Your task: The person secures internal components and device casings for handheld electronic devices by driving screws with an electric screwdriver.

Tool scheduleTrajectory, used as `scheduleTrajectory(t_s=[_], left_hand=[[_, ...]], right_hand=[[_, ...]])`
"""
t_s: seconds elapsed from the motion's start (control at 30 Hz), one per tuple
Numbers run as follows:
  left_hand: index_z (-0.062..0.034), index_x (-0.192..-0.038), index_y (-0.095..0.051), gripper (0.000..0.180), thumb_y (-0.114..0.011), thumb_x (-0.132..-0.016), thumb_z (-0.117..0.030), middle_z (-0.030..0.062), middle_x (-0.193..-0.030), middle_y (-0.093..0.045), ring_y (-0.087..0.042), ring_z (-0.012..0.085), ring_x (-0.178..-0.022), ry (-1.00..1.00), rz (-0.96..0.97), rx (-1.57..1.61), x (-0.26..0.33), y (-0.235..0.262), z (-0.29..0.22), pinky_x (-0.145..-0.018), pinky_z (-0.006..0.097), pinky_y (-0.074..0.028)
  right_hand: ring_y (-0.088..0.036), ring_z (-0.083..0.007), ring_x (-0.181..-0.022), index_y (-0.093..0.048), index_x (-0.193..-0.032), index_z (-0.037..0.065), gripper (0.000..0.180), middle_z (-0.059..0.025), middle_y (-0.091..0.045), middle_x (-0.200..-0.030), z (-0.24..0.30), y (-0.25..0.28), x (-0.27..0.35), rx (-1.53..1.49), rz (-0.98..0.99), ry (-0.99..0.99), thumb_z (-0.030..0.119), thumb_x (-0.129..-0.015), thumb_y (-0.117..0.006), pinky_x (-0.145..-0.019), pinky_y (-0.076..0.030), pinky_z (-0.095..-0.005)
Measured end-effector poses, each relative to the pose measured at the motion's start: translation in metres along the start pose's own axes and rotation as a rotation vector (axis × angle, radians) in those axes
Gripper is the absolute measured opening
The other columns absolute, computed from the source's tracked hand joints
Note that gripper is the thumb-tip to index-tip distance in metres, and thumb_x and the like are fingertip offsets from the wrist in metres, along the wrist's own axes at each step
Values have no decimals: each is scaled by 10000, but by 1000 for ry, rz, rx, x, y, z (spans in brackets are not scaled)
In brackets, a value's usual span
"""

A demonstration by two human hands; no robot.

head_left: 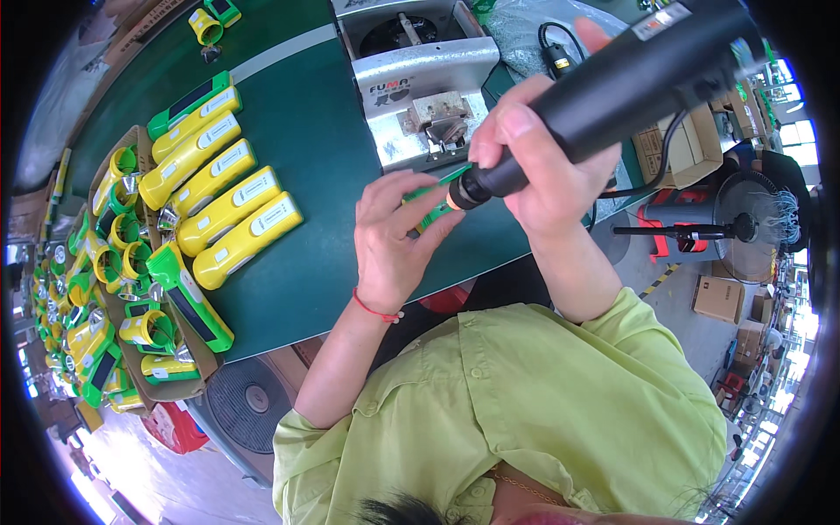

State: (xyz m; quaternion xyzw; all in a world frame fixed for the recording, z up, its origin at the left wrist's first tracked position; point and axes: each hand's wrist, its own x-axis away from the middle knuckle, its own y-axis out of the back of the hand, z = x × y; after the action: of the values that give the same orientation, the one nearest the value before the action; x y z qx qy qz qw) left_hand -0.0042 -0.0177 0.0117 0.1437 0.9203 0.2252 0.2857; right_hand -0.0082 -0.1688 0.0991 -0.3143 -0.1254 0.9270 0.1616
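My right hand (547, 171) is wrapped round a black electric screwdriver (643, 74), whose cord hangs at the right. The driver slants down to the left, and its tip meets a small green piece (430, 210). My left hand (385, 232) pinches that green piece over the table, its fingers close round the driver's nose. Most of the piece is hidden by the fingers, so its full shape cannot be made out. Left of my left hand, several yellow-and-green flashlights (223, 192) lie in a slanted row on the table.
A cardboard box (203, 367) at the left holds more flashlights with loose heads. Behind my hands stands a silver metal machine (429, 70) on the green table (297, 114). A grey fan (249, 398) sits below the table's left edge; another fan (744, 214) stands at the right.
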Motion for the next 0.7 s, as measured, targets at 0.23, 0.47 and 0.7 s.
scheduleTrajectory(t_s=[0.23,0.47,0.7], left_hand=[[-83,-790,-731,159,-825,-667,-121,10,-836,-700,-638,240,-966,-34,-60,-44,4,0,-7,-870,388,-441],[-61,-751,-703,158,-817,-641,-72,30,-819,-702,-662,234,-931,-113,-41,-173,1,7,-10,-861,378,-453],[-61,-729,-683,165,-815,-634,-84,29,-823,-697,-660,225,-924,-151,-16,-216,-3,9,-12,-868,392,-456]], right_hand=[[-628,-138,-554,-611,-814,-30,55,-78,-644,-697,7,0,5,-29,29,38,-48,-802,-662,-523,-520,-268],[-626,-109,-560,-623,-785,-16,64,-62,-646,-677,14,-2,9,10,32,14,-49,-788,-678,-516,-503,-242],[-621,-106,-551,-625,-781,-10,86,-48,-641,-679,9,-1,11,33,11,30,-65,-766,-689,-509,-492,-231]])
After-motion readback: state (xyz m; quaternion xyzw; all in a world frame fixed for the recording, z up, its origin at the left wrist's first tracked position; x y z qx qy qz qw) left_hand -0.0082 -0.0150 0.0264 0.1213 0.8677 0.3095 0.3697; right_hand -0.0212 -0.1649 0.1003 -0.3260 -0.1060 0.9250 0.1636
